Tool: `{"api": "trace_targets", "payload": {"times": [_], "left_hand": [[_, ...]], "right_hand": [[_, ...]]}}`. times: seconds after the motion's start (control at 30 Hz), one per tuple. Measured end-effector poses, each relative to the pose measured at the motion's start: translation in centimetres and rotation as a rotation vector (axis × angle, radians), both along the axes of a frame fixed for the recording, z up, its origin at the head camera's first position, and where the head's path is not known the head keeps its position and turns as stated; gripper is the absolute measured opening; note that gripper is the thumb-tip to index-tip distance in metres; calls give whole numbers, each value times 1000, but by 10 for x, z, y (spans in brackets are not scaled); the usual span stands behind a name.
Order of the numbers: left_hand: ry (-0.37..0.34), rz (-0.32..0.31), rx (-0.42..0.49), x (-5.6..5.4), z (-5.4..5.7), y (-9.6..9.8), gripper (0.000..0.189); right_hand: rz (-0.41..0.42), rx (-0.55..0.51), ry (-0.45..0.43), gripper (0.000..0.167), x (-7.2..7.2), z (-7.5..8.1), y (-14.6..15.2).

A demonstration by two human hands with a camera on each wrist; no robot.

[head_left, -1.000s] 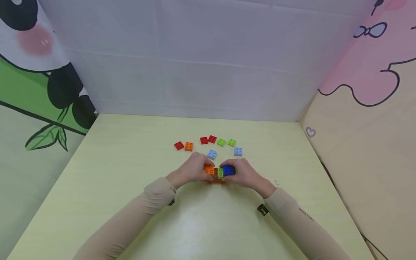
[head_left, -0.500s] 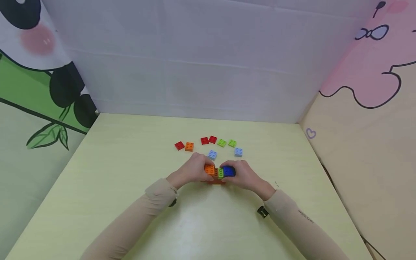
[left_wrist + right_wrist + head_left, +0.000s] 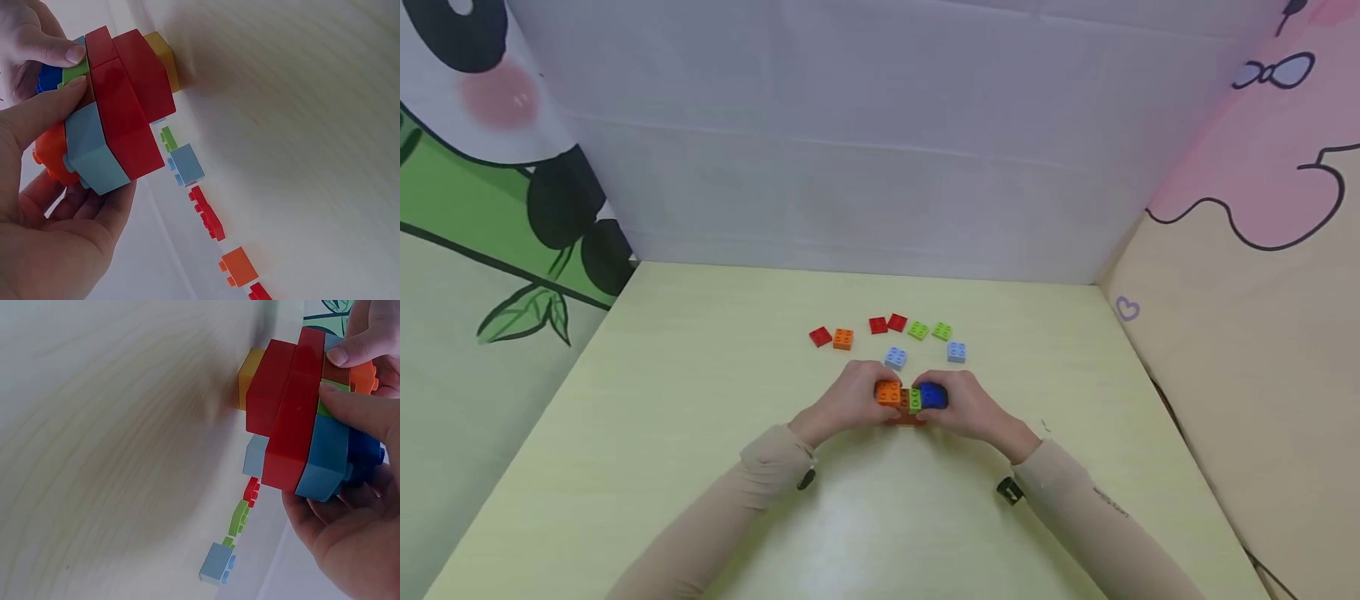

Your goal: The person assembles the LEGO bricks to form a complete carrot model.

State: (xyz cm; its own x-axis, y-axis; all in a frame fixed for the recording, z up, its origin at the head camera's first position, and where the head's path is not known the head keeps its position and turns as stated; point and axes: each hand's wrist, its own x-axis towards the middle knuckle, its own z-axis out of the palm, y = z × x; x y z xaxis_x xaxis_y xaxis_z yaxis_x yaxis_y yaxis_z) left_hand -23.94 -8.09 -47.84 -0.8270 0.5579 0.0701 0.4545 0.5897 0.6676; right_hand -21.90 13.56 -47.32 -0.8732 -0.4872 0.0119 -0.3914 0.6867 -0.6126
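Note:
Both hands hold a stepped toy brick build between them near the table's middle. In the left wrist view, a yellow brick (image 3: pixel 164 59) forms its bottom, with red bricks (image 3: pixel 128 119) widening above. Light blue, lime green and brown bricks sit higher. My left hand (image 3: pixel 848 402) grips the left end, around the orange brick (image 3: pixel 889 393) on top, its thumb pressing the brown brick's side. At the other end my right hand (image 3: pixel 972 408) grips around the dark blue brick (image 3: pixel 933 396), its thumb on the lime green brick (image 3: pixel 325 409). Palms and fingers hide part of the build.
Behind the hands on the pale table (image 3: pixel 715 358) lie loose bricks: red ones (image 3: pixel 821 337), an orange one (image 3: pixel 843 339), lime green ones (image 3: pixel 942 331), and light blue ones (image 3: pixel 957 352). A white cloth wall (image 3: pixel 850 200) stands beyond the far edge, with printed panels at both sides.
The head view has shifted a little, so everything sits slightly further right in it. Both hands keep their hold on the build, with no clear movement against the table.

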Motion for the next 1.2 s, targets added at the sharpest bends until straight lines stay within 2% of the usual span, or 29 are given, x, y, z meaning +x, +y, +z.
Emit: {"api": "trace_targets", "payload": {"times": [0.13,0.23,0.3,0.37,0.47,0.57,0.67,0.77,0.87,1.07,1.2], "left_hand": [[26,-13,-4,0,-2,0,30],[18,-14,7,-1,-2,-2,42],[-2,0,50,-4,-1,-4,53],[-2,34,104,-6,0,-6,61],[29,100,180,-12,3,-11,63],[79,170,206,-20,5,-17,60],[110,211,207,-30,3,-24,55],[136,219,186,-41,-1,-31,48],[151,224,126,-52,-5,-36,43],[109,243,-78,-71,-14,-45,61],[105,244,-136,-75,-17,-48,64]], "right_hand": [[9,7,17,35,-1,-2,1],[15,19,19,36,-2,-2,1],[16,27,13,37,-2,-1,1],[14,31,8,37,-2,0,1],[20,40,12,38,-2,1,1],[20,47,14,38,-3,1,1],[18,55,8,38,-2,0,0],[16,58,5,38,-2,1,0],[12,56,2,38,-2,1,1],[8,50,-12,37,-2,1,1],[10,55,-21,37,0,2,1]]}}
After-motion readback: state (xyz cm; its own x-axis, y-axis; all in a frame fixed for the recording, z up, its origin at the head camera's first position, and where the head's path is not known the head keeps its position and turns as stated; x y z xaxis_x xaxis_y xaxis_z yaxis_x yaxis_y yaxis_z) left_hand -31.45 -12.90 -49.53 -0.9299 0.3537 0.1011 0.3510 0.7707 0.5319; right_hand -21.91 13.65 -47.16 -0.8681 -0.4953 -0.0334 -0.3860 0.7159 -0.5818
